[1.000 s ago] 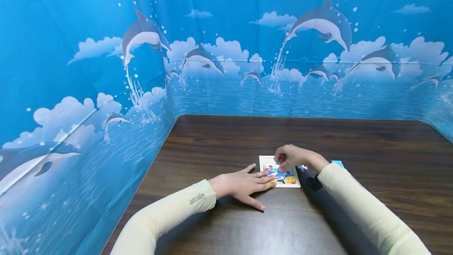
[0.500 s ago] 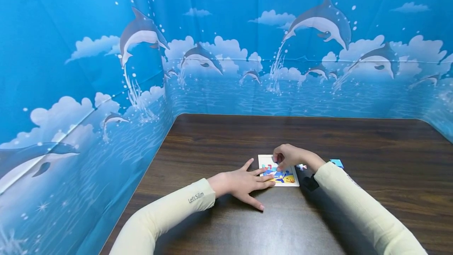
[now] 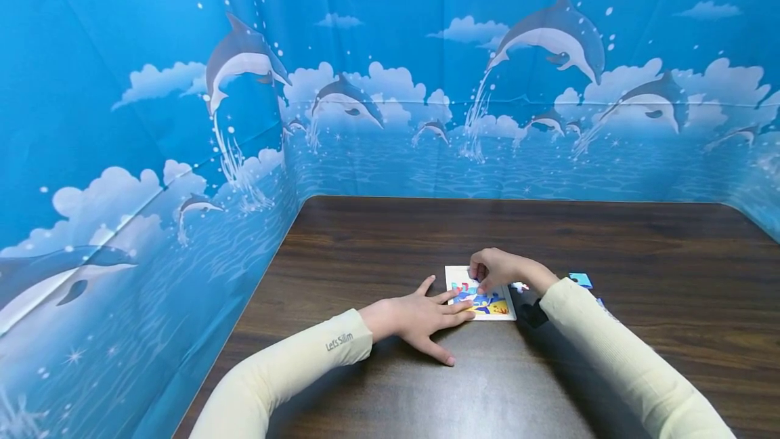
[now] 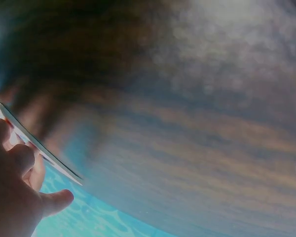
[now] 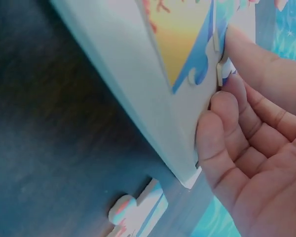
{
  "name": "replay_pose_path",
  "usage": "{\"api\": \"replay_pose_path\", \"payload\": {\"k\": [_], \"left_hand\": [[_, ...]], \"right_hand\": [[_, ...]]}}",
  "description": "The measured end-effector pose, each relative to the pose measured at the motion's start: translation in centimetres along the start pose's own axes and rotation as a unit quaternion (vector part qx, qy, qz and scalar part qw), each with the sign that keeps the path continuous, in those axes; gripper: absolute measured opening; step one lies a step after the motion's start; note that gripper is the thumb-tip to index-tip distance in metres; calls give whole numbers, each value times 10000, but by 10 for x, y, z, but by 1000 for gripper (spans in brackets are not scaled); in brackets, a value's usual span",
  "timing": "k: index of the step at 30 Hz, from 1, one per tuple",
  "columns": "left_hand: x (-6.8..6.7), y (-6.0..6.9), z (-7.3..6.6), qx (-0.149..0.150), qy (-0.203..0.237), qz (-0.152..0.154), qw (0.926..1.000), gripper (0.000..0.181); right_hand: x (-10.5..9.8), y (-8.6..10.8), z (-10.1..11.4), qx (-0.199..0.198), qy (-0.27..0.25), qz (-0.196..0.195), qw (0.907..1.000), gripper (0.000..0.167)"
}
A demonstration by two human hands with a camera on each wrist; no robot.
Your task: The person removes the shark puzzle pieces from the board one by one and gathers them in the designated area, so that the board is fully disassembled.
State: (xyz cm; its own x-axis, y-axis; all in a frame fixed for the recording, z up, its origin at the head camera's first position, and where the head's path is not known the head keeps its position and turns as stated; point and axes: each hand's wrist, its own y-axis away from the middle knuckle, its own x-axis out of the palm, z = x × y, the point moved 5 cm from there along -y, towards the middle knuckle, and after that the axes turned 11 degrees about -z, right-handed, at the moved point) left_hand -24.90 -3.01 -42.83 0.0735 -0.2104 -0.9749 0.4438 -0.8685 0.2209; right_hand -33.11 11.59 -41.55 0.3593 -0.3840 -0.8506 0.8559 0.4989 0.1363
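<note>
Thumb and fingers of the right hand (image 3: 501, 268) pinch a jigsaw piece (image 5: 227, 69), its pale cut edge showing between them in the right wrist view. That piece is down at the far right part of the framed puzzle tray (image 5: 123, 69); whether it is seated or only touching the base, I cannot tell. The left hand (image 3: 420, 320) lies palm down with fingers spread, three fingertips on the tray's near left part, the thumb out on the table.

Judging by that thick edge, the piece is stiff board or thin wood: very light, unlikely to bend, with narrow tabs that could chip or fray if forced. Its printed face looks smooth and may slide under a flat fingertip, so opposite cut edges seem the surest hold. The tray also seems light enough to skid, and its raised rim gives a good place to steady it.

Just right of the tray lies a loose piece (image 5: 143, 212); farther right are a blue piece (image 3: 581, 280) and another partly hidden by the right sleeve (image 3: 621, 351). Beyond the dark wood-grain table (image 3: 378, 236) hangs a dolphin-print curtain (image 3: 378, 161).
</note>
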Motion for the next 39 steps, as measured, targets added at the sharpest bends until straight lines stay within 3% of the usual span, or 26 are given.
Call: {"api": "replay_pose_path", "payload": {"k": [17, 28, 33, 39], "left_hand": [[4, -1, 2, 39, -204, 40, 9998, 84], [1, -2, 0, 57, -193, 50, 9998, 82], [1, -2, -1, 40, -139, 121, 9998, 82], [2, -2, -1, -2, -120, 137, 9998, 82]], "right_hand": [[1, 1, 6, -183, 289, -110, 9994, 26], [0, -2, 6, 58, 412, -104, 9991, 26], [-1, 0, 6, -228, 198, -73, 9995, 26], [-4, 3, 6, -553, -444, -67, 9975, 22]]}}
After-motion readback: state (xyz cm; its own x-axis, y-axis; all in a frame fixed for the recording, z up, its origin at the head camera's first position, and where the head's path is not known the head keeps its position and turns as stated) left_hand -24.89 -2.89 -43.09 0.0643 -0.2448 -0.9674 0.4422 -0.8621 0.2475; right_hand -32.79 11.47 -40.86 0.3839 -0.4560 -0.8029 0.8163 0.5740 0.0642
